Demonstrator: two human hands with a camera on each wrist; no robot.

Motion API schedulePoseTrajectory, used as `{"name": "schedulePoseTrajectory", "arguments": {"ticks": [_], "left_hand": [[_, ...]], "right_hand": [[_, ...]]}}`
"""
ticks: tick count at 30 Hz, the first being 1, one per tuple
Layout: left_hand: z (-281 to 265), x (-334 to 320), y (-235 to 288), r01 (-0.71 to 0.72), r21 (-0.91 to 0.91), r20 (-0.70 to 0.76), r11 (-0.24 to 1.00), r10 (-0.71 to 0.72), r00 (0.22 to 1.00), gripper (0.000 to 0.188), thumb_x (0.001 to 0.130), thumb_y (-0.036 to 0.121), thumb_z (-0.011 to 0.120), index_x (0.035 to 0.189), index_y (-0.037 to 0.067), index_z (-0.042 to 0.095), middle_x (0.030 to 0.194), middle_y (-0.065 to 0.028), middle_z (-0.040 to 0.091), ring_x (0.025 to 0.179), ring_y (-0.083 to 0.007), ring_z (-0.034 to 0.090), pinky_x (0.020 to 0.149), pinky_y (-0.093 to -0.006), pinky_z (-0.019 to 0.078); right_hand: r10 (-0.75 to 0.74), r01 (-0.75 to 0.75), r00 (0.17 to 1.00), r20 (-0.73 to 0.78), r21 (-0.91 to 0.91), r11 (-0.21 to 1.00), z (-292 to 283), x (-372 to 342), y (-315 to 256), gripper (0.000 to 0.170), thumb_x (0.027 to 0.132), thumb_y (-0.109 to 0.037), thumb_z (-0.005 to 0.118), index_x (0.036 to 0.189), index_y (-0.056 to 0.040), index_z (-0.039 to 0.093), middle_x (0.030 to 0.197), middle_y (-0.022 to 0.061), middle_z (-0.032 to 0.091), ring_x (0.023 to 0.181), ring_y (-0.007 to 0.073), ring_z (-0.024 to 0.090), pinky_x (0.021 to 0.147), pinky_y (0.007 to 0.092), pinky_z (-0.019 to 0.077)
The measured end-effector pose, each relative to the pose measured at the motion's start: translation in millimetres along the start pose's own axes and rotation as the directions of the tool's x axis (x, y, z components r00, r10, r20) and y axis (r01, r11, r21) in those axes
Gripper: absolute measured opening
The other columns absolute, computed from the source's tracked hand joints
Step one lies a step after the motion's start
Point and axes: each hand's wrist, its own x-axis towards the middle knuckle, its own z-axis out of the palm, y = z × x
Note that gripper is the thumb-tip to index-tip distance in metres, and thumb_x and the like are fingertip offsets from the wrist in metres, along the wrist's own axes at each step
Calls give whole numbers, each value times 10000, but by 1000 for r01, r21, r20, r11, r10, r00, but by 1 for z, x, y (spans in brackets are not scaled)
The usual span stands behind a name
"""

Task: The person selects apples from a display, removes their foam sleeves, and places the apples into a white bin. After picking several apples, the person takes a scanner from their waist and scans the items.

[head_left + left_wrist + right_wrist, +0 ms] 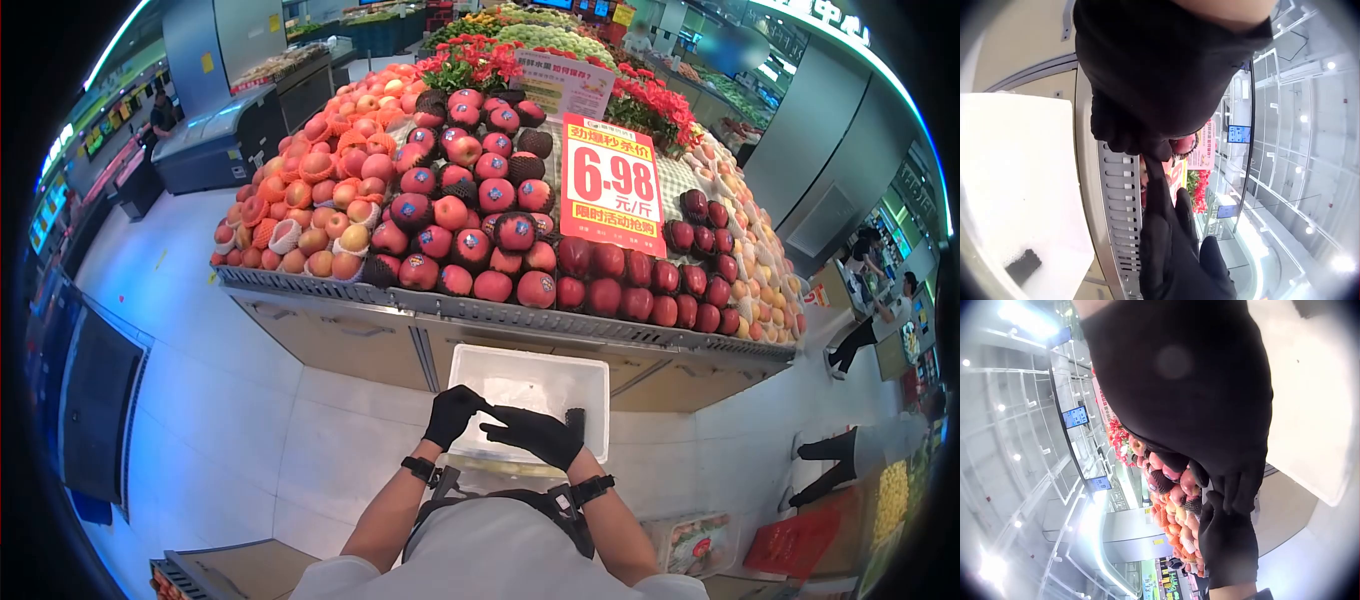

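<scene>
Both hands wear black gloves and meet above a white box (480, 368). My left hand (454, 415) has its fingers curled and pinches a glove fingertip (1155, 169) of the right hand. The right hand (535, 433) reaches toward it with fingers extended and holds nothing. In the right wrist view the left hand (1230, 534) overlaps the right fingers. Inside the box, beside the right hand, lies a black foam net sleeve (575, 420); part of it is hidden behind that hand.
Ahead is a fruit stand with a metal rim (400, 298), heaped with red apples (472, 245), many in foam nets. A price sign (612, 185) stands among them. A red crate (793, 543) and a person (870, 465) are at the right.
</scene>
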Motion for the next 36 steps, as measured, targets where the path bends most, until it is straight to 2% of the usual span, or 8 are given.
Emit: {"name": "schedulePoseTrajectory", "arguments": {"ticks": [3, 7, 11, 18, 26, 28, 34, 36], "left_hand": [[11, -3, 19, 10, -158, 114, 987, 9, 993, 154, 865, 63, 638, 1006, 13, 676, 870, -67, 683, 796, -116, 633, 729, -254, 524], [23, -13, 45, 89, -12, 142, 996, -87, 986, 136, 858, 117, 657, 939, 12, 685, 792, -55, 680, 732, -121, 637, 679, -264, 528], [17, -1, 28, 89, -82, -31, 993, -92, 995, 58, 836, 40, 618, 838, 16, 671, 725, -62, 671, 664, -120, 630, 627, -267, 521], [22, 4, 30, 12, -291, 148, 957, 33, 988, 130, 852, 36, 626, 977, 32, 661, 877, -80, 677, 811, -123, 637, 717, -259, 527], [26, 2, 44, 101, 4, 87, 995, -101, 991, 59, 807, 82, 689, 848, 40, 701, 776, -51, 690, 663, -100, 629, 586, -249, 518], [21, 5, 38, 135, -47, 1, 990, -135, 991, 70, 807, 78, 678, 858, 41, 707, 770, -53, 691, 671, -105, 632, 594, -250, 520], [21, 14, 16, 40, -245, -4, 969, -43, 999, 142, 883, 95, 611, 997, 34, 668, 849, -57, 683, 777, -131, 646, 706, -280, 530], [19, 16, 10, 22, -507, 29, 862, -8, 1000, 216, 942, 152, 565, 1118, 38, 615, 952, -67, 670, 876, -150, 648, 780, -311, 542]], "right_hand": [[238, -182, 971, -9, 617, 766, -4, 1, -6, 384, 927, -2, 524, 1301, 71, 482, 1260, 187, 557, 1161, 250, 563, 1011, 349, 476], [215, -215, 961, -173, 20, 976, -7, 8, 20, 436, 955, -152, 526, 1293, 116, 461, 1230, 244, 566, 1064, 362, 624, 937, 385, 535], [255, -214, 967, -21, 485, 848, 6, 9, -2, 459, 971, -225, 521, 1304, 89, 475, 1238, 255, 569, 1058, 342, 633, 908, 378, 547], [440, -317, 886, -147, 500, 806, -12, 11, -4, 450, 925, -228, 609, 1151, 154, 535, 1164, 252, 610, 1041, 364, 637, 880, 426, 556], [415, -421, 876, -247, 32, 907, 6, 20, -16, 324, 862, -128, 674, 1137, 36, 626, 1038, 124, 691, 977, 203, 669, 850, 293, 535], [405, -361, 896, -184, 230, 904, 14, 19, -21, 364, 882, -132, 653, 1220, -7, 604, 1090, 78, 686, 997, 167, 658, 867, 277, 512], [162, -198, 971, -175, -216, 956, 12, 12, -28, 405, 993, -211, 478, 1317, 31, 496, 1199, 162, 619, 1100, 230, 606, 989, 314, 475], [152, -108, 985, -75, 412, 905, -4, 22, -17, 455, 1015, -275, 414, 1347, 32, 456, 1246, 162, 590, 1139, 239, 581, 1014, 320, 446]]}}
